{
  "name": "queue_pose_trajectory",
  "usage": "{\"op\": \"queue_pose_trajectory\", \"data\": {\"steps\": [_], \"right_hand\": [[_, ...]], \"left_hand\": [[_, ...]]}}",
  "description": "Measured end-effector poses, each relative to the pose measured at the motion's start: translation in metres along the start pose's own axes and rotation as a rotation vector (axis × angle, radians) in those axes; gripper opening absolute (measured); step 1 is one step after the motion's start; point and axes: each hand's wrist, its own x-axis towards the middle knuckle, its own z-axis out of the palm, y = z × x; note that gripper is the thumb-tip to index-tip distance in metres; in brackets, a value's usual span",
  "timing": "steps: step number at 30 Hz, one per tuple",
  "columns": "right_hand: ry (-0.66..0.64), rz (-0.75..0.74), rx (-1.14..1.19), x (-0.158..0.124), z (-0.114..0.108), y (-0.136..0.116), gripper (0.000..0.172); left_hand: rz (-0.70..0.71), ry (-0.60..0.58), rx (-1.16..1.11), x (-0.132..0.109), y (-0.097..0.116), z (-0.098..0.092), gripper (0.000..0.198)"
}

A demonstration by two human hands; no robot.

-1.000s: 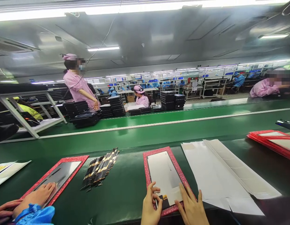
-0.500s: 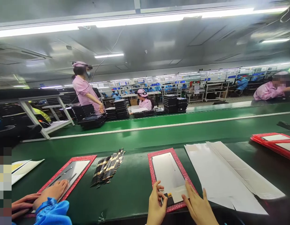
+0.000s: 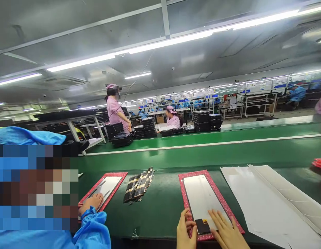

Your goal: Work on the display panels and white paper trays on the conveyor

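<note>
A flat display panel (image 3: pixel 198 193) with a silvery-white back lies on a pink-red bubble-wrap sheet (image 3: pixel 219 186). At its near end sits a black flap (image 3: pixel 202 226) with a small yellow-orange patch. My left hand (image 3: pixel 186 231) is at the near left corner, its fingers curled and closed at the panel's edge beside the flap. Flat on the lower right part of the panel rests my right hand (image 3: pixel 227 226), fingers stretched out. To the left, a co-worker's hand (image 3: pixel 91 202) in a blue sleeve presses on another panel (image 3: pixel 111 185) on similar bubble wrap.
Between the two panels lies a pile of black and gold strips (image 3: pixel 139 185). White sheets (image 3: pixel 264 200) are spread to my right, with red bubble wrap (image 3: pixel 319 164) beyond. A green bench (image 3: pixel 170 155) runs across, with stacks of black trays (image 3: pixel 201 121) and people behind it.
My view has swung left and tilted up. My right hand has shifted from the panel's right edge onto its face. My left fingers have drawn in at the flap's left edge.
</note>
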Motion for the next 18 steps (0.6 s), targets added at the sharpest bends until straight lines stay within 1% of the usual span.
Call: {"op": "queue_pose_trajectory", "data": {"steps": [3, 5, 8, 11, 13, 15, 18], "right_hand": [[-0.056, 0.189, 0.032, 0.005, -0.004, 0.012, 0.058], [-0.072, 0.302, 0.047, 0.022, -0.007, 0.02, 0.055], [-0.131, 0.428, 0.034, 0.055, -0.01, 0.035, 0.05], [-0.168, 0.483, 0.036, 0.084, -0.008, 0.047, 0.048], [-0.192, 0.512, 0.049, 0.096, -0.005, 0.049, 0.047], [-0.224, 0.523, 0.081, 0.106, -0.002, 0.043, 0.045], [-0.27, 0.496, 0.172, 0.123, 0.004, 0.021, 0.037]], "left_hand": [[-0.034, 0.028, 0.014, -0.01, 0.01, -0.006, 0.045], [-0.047, 0.048, 0.051, -0.017, 0.014, -0.011, 0.046], [-0.057, 0.081, 0.116, -0.03, 0.017, -0.022, 0.049], [-0.055, 0.125, 0.168, -0.042, 0.015, -0.035, 0.055], [-0.062, 0.156, 0.195, -0.05, 0.013, -0.043, 0.057], [-0.067, 0.183, 0.213, -0.055, 0.013, -0.047, 0.058], [-0.039, 0.196, 0.214, -0.06, 0.016, -0.045, 0.06]]}}
